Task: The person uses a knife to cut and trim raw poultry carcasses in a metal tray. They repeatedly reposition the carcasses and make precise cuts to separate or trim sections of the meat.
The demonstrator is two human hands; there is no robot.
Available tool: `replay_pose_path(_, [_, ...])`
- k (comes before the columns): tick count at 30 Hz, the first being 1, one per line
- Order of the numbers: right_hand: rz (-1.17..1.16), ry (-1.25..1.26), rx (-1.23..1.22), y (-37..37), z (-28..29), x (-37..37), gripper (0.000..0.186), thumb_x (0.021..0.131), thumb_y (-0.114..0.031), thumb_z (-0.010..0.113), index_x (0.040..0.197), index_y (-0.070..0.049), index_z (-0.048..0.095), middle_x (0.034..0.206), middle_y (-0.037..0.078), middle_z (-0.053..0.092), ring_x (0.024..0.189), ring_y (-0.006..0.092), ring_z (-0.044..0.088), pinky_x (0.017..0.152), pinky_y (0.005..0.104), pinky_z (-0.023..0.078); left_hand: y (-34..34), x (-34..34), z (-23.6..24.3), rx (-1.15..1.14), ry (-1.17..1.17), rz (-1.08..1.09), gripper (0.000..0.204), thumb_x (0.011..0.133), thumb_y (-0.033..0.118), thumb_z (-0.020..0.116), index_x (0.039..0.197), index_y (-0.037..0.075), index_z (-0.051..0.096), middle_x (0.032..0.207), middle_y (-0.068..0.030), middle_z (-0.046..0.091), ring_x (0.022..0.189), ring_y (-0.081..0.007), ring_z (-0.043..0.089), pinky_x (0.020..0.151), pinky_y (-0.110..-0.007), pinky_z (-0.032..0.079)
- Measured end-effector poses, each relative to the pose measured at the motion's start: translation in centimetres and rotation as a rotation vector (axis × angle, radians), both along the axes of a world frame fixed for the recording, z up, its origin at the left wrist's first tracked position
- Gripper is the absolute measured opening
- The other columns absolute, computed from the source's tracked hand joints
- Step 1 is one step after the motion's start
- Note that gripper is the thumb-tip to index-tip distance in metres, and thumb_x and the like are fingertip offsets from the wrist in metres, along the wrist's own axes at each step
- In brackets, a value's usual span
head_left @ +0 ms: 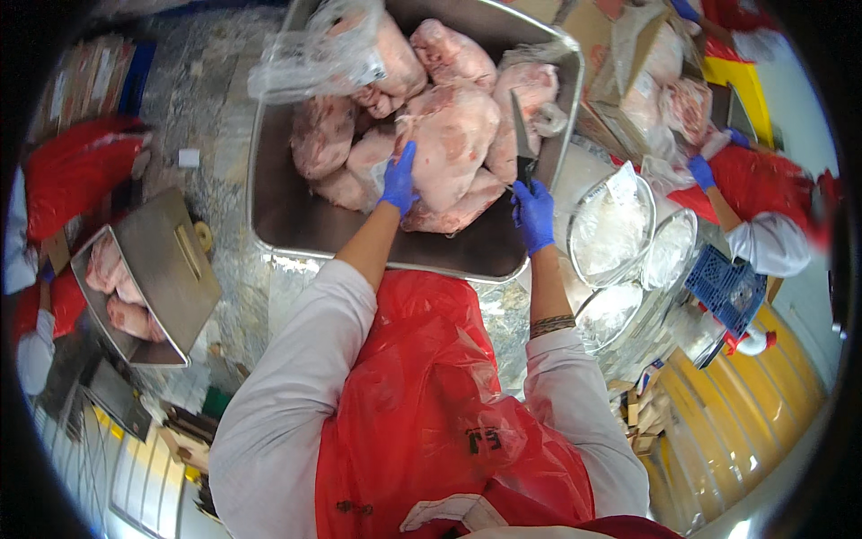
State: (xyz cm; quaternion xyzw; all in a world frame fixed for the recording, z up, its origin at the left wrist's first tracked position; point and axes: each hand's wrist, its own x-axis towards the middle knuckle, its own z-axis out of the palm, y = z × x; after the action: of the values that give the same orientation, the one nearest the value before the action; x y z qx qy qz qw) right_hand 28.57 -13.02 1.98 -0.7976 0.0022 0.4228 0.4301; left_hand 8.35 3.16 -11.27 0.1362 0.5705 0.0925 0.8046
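Two blue gloves over the steel bin (260,220), and straight to the writing: bold dark lettering (485,440) on the front of the red apron (404,377), a smaller dark mark (353,508) lower down, and on the cloudy plastic film (310,63) a pale patch too small to make out. Now to the knife (520,126), inside the bin by its right wall, above the raw meat, gripped at the dark handle by the clenched fingers of the right hand (533,211). Pointing away from the body, long axis almost straight up the view, tip leaning slightly left; cannot tell whether touching the meat beneath. Across to the left hand (398,184): fingers stretched out, resting against the left flank of the big pale piece of meat (449,135). Mid-heap, that one, long axis also away from the body, tipped a little right. Tight quarters here: other pieces of meat (453,54) packed all around, film draped over the upper-left one, steel rim just beside the right wrist. Off to the right, an open cardboard box (612,115) of meat, round film-lined containers (611,229), a blue crate (725,289), a red-aproned co-worker (768,189) reaching toward the box. Out left, another steel tub (180,269) with meat inside, near a second co-worker (81,171) in red.
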Motion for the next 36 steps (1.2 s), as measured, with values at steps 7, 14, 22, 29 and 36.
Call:
replay_pose_path(7, [-0.097, 0.099, 0.039, 1.3, -0.8, -1.8, 0.013, 0.095, -0.017, 0.064, 0.094, -0.005, 0.059, 0.070, 0.003, 0.059, 0.050, 0.0110, 0.052, 0.043, 0.0265, 0.042, -0.1, 1.2, -2.5, 0.345, -0.109, 0.197, 0.057, 0.095, 0.025, 0.067, 0.145, 0.006, 0.046, 0.130, -0.0041, 0.059, 0.111, -0.0141, 0.057, 0.096, -0.030, 0.048])
replay_pose_path(14, [-0.102, 0.108, -0.002, 2.6, 0.7, -5.3, 0.013, 0.095, -0.017, 0.064, 0.096, -0.004, 0.060, 0.071, 0.003, 0.060, 0.050, 0.0113, 0.053, 0.042, 0.0270, 0.042, 2.5, 0.0, -5.4, 0.413, 0.007, 0.114, 0.067, 0.089, 0.029, 0.077, 0.140, -0.002, 0.048, 0.118, -0.0060, 0.062, 0.104, -0.0152, 0.057, 0.093, -0.027, 0.047])
replay_pose_path(22, [0.089, -0.027, -0.086, 4.4, 5.1, -6.7, 0.016, 0.096, -0.019, 0.064, 0.095, -0.003, 0.061, 0.073, 0.004, 0.061, 0.051, 0.0119, 0.054, 0.045, 0.0264, 0.042, 2.7, 0.1, -4.4, 0.290, -0.011, 0.122, 0.068, 0.082, 0.026, 0.082, 0.135, -0.001, 0.051, 0.120, -0.0082, 0.062, 0.106, -0.0175, 0.058, 0.093, -0.031, 0.048])
replay_pose_path(29, [0.178, -0.189, -0.083, 7.2, 4.3, -3.3, 0.015, 0.094, -0.017, 0.066, 0.094, -0.002, 0.063, 0.071, 0.003, 0.061, 0.052, 0.0104, 0.055, 0.046, 0.0261, 0.043, 0.7, -0.3, -2.9, 0.325, -0.161, 0.001, 0.077, 0.075, 0.023, 0.086, 0.138, -0.001, 0.049, 0.122, -0.0125, 0.061, 0.110, -0.0212, 0.059, 0.095, -0.033, 0.050])
replay_pose_path(36, [0.145, -0.219, -0.033, 8.1, 5.2, -0.5, 0.016, 0.094, -0.017, 0.066, 0.091, -0.002, 0.063, 0.071, 0.003, 0.061, 0.052, 0.0110, 0.054, 0.046, 0.0266, 0.042, -1.0, 1.8, 2.1, 0.770, 0.069, -0.365, 0.106, 0.058, 0.052, 0.091, 0.138, -0.002, 0.048, 0.134, -0.0249, 0.047, 0.126, -0.0396, 0.048, 0.108, -0.046, 0.042])
